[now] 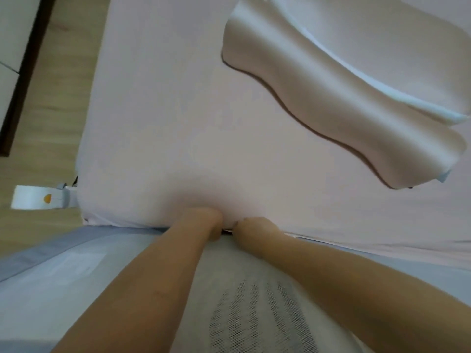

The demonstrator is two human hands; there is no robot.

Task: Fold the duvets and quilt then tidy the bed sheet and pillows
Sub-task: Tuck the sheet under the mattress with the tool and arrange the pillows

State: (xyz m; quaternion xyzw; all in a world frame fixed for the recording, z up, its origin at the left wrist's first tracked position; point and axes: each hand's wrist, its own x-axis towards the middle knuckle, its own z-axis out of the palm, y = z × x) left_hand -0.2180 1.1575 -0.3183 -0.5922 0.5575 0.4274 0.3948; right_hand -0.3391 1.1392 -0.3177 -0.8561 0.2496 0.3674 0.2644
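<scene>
Both the left hand (207, 222) and right hand (254, 229), fingers curled, grip the pale pink bed sheet (165, 123) at the mattress's near edge, with a contoured cream pillow (331, 98) toward its far right corner.

No text, label, brand or number can be read anywhere (the white tag (38, 200) beside the bed corner bears only a small orange mark, too blurred to read)

The bed (158, 118) is covered by a smooth, pale pink bed sheet (178, 154) stretched over its near-left corner. A contoured cream pillow (318, 98) lies directly on the sheet toward the far-right corner, set at a slant, well apart from the bed's near edge.
</scene>
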